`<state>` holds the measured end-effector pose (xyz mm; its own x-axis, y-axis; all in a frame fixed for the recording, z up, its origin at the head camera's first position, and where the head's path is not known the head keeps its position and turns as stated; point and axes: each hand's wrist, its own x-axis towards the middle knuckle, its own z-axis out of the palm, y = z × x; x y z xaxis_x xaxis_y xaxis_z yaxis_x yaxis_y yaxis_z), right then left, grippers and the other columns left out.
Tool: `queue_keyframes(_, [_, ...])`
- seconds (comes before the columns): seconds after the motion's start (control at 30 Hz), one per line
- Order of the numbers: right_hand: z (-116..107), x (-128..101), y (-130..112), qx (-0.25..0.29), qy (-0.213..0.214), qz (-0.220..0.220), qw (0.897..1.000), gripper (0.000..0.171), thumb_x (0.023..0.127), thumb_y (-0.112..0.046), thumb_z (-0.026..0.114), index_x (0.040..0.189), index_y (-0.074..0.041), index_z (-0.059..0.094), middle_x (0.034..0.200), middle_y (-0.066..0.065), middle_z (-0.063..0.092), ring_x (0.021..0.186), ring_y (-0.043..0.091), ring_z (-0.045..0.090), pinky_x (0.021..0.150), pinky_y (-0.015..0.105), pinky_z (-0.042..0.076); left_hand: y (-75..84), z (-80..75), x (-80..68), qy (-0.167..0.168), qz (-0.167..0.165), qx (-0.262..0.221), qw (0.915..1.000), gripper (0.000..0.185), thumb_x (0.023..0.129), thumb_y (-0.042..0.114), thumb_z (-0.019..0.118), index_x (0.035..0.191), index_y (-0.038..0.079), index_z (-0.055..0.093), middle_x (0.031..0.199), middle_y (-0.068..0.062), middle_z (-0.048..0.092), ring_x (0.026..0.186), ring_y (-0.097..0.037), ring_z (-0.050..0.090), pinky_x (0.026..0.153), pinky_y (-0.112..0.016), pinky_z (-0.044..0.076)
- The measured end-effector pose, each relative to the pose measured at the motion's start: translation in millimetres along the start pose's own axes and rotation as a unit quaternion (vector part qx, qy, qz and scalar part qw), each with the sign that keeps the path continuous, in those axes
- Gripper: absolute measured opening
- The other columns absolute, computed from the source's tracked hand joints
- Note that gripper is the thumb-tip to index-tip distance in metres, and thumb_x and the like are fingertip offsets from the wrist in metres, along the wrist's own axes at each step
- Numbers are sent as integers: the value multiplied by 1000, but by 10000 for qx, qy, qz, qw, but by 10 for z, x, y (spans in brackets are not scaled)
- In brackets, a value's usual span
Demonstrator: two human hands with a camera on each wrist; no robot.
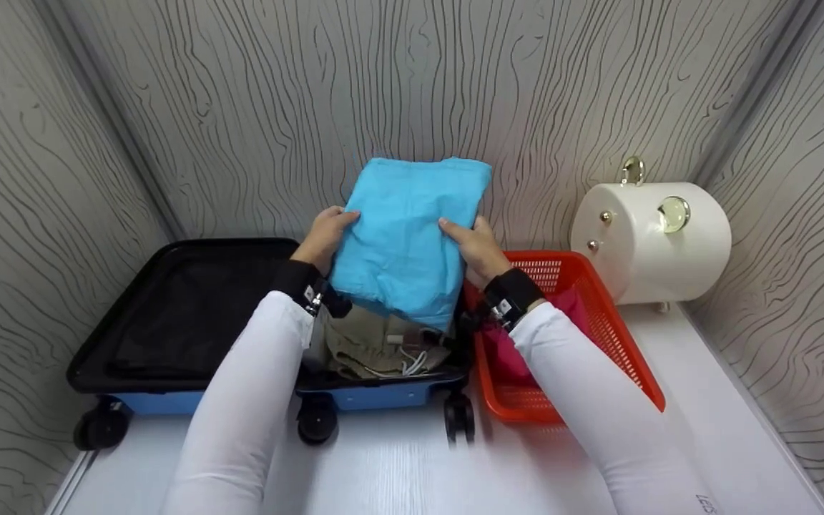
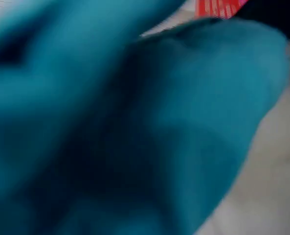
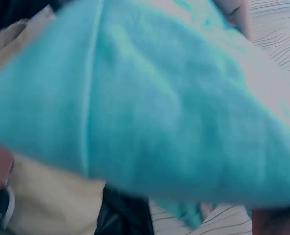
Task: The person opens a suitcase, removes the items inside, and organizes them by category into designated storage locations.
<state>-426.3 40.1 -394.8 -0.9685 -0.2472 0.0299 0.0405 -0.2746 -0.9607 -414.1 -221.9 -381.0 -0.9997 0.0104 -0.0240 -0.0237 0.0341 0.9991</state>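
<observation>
A folded light-blue cloth (image 1: 408, 239) is held up over the open blue suitcase (image 1: 190, 322). My left hand (image 1: 324, 238) grips its left edge and my right hand (image 1: 476, 247) grips its right edge, thumbs on the front. Below it, in the suitcase's right half, lies beige clothing (image 1: 369, 347) with a white cord on top. The blue cloth (image 2: 135, 127) fills the left wrist view, blurred. In the right wrist view the blue cloth (image 3: 159, 107) covers most of the frame, with the beige clothing (image 3: 52, 200) below it.
A red plastic basket (image 1: 598, 322) holding a pink cloth (image 1: 508, 354) stands right of the suitcase. A white cylindrical case (image 1: 651, 239) sits at the back right. The suitcase's black-lined lid (image 1: 176, 307) lies open on the left. Patterned walls close in on three sides.
</observation>
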Motion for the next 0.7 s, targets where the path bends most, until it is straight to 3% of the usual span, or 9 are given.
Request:
queue_keyframes(0.07, [25,-56,-70,210,-81,-7,9997,48,111,-12,59,153,-2,38,136,12,61,125,24,63,110,39,52,-33,39,-21,-276,-355,-130,9989,59,112,38,53,156,-1,47,158,-22,50,147,-33,50,126,-43,37])
queue_keyframes(0.13, [49,-105,-128,455,-189,30,9988,43,111,-11,58,150,-4,40,134,10,61,122,23,64,108,38,53,-60,82,-30,-559,-620,-250,9962,77,111,43,54,169,-2,29,174,-22,33,161,-37,35,134,-50,26])
queue_keyframes(0.2, [61,-144,-167,663,-228,79,9975,39,111,-11,57,146,-6,42,129,8,63,116,21,66,104,37,55,-62,129,-32,-622,-741,-134,9952,76,110,44,56,167,-3,34,173,-23,37,160,-37,38,134,-50,28])
queue_keyframes(0.33, [-19,-193,-131,655,-65,323,9973,46,112,-17,57,153,-7,38,133,8,61,120,22,64,109,40,52,-14,234,-24,-491,-667,107,9965,59,112,29,59,157,-8,49,163,-25,51,151,-37,50,128,-47,38])
queue_keyframes(0.5, [-163,-272,71,628,303,596,9958,45,114,-24,56,153,-6,41,138,9,59,131,24,58,119,40,45,32,370,-42,-333,-417,-121,9985,53,113,18,58,158,-7,47,161,-24,54,149,-36,53,125,-44,43])
queue_keyframes(0.63, [-262,-314,231,767,273,724,9941,50,115,-26,53,158,-4,42,157,14,51,148,28,48,129,43,34,49,469,-92,-200,-280,-234,9991,53,113,18,58,161,-3,47,160,-21,55,148,-34,54,125,-44,43])
queue_keyframes(0.7, [-317,-330,284,855,86,913,9921,59,116,-31,51,167,-7,33,169,15,41,158,31,38,133,48,27,63,521,-117,-167,-208,-279,9993,52,113,18,59,161,-1,48,159,-20,56,148,-33,55,124,-45,43])
